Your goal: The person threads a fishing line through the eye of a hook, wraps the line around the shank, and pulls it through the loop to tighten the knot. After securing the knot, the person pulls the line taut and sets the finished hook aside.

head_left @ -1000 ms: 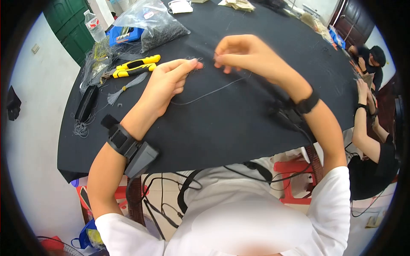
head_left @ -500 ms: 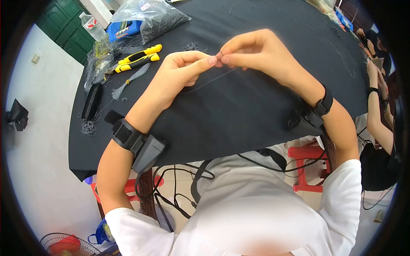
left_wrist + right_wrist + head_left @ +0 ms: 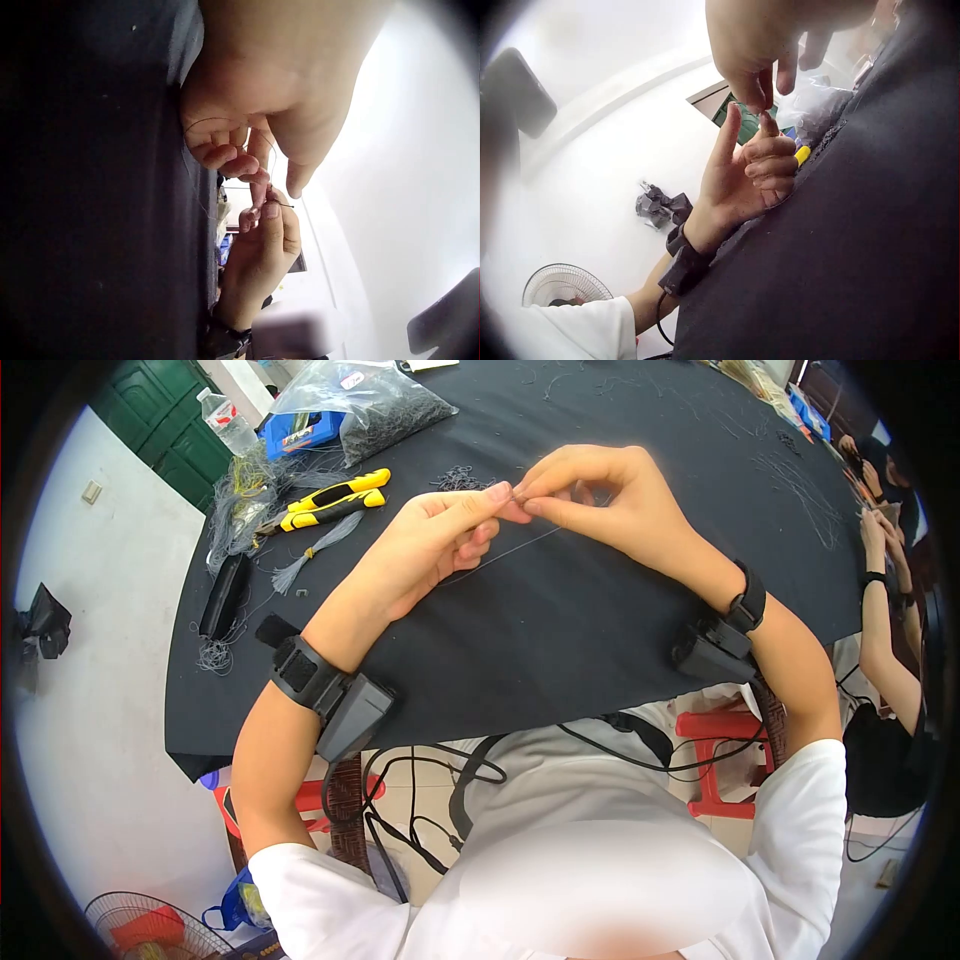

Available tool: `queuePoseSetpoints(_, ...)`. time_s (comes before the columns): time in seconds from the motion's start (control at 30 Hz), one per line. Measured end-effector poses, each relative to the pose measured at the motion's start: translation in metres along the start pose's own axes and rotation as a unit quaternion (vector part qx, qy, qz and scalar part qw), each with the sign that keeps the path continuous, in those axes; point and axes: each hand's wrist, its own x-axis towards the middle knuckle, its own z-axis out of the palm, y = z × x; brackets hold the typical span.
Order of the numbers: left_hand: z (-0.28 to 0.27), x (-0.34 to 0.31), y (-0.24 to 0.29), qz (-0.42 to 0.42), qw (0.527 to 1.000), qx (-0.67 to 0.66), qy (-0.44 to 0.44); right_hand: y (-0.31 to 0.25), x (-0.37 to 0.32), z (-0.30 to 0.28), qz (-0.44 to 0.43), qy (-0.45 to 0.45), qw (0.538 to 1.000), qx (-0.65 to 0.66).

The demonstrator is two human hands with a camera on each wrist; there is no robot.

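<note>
Head view: both forearms reach over the table (image 3: 560, 630), elbows bent outward, and the hands meet fingertip to fingertip above the dark cloth. The right hand (image 3: 630, 500) arches, thumb and forefinger together on the thread (image 3: 502, 552), whose length slants below both grips. The left hand (image 3: 425, 545) leans in with its lower fingers curled. Just beyond the left grip lies a tangled dark pile (image 3: 458, 480); the pliers (image 3: 335, 494) lie to its left, a bundle of strands (image 3: 315, 555) nearer the wrist.

Left wrist view: the left thumb stands apart, the forefinger reaches to the right grip, and the thread loops across the palm. The picture is dim, so I cannot tell whether the curled fingers trap it.

Right wrist view: the right fingers point down to the left forefinger's tip; the left thumb stands upright beside the meeting point.
</note>
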Motion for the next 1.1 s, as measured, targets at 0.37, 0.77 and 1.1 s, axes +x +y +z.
queuePoseSetpoints(0.37, -0.006, 0.004, -0.006, 0.002, 0.999, -0.035, 0.003, -0.002, -0.001, 0.001, -0.063, 0.002, 0.996, -0.062)
queuePoseSetpoints(0.77, -0.010, 0.005, -0.010, 0.001, 1.000, -0.024, -0.010, -0.002, 0.000, 0.002, -0.046, 0.017, 0.996, -0.069)
queuePoseSetpoints(1.1, -0.010, 0.005, -0.012, 0.059, 0.998, -0.030, 0.017, -0.002, -0.002, 0.004, -0.007, 0.000, 0.999, -0.048)
